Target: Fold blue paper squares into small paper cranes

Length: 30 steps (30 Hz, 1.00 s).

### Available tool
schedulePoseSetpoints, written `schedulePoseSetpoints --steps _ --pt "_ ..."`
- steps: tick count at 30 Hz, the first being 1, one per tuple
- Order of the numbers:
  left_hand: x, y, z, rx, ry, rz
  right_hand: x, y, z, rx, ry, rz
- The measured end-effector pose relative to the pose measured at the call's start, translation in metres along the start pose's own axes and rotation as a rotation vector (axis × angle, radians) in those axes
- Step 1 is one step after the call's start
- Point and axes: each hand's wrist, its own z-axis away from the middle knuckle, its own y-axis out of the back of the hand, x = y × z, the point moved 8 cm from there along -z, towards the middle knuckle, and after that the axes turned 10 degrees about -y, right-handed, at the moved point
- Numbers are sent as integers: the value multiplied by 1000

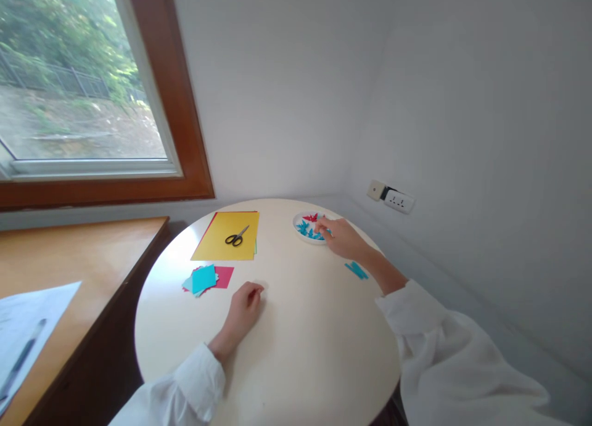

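Observation:
Over the round white plate [298, 231] at the back right of the table is my right hand [341, 237], its fingers pinched together at the rim. Whatever lies between those fingertips is too small to make out. Small blue paper shapes [305, 229] with pointed ends lie in the plate, along with a red paper shape [311, 217]. My left hand [246, 303] rests on the tabletop, loosely curled with nothing visible in it. Just beyond and left of it is a stack of small paper squares [204, 278], blue on top, beside a pink piece [224, 277].
Black-handled scissors [237, 237] lie on yellow paper sheets [213, 241] at the back left of the round table [296, 352]. Blue paper strips [357, 270] sit under my right forearm. A wooden desk [111, 253] with paper and a pen [23, 358] stands left; walls close in behind and right.

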Motion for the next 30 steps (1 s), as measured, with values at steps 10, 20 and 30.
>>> schedulePoseSetpoints --steps 10,20,30 --pt "-4 0 3 22 -13 10 -7 -57 23 -31 64 -164" --pt "6 1 2 -19 -48 -19 -11 -92 50 -61 105 -174" --pt "15 -4 -9 -232 -178 -171 -9 -106 55 -114 152 -155"
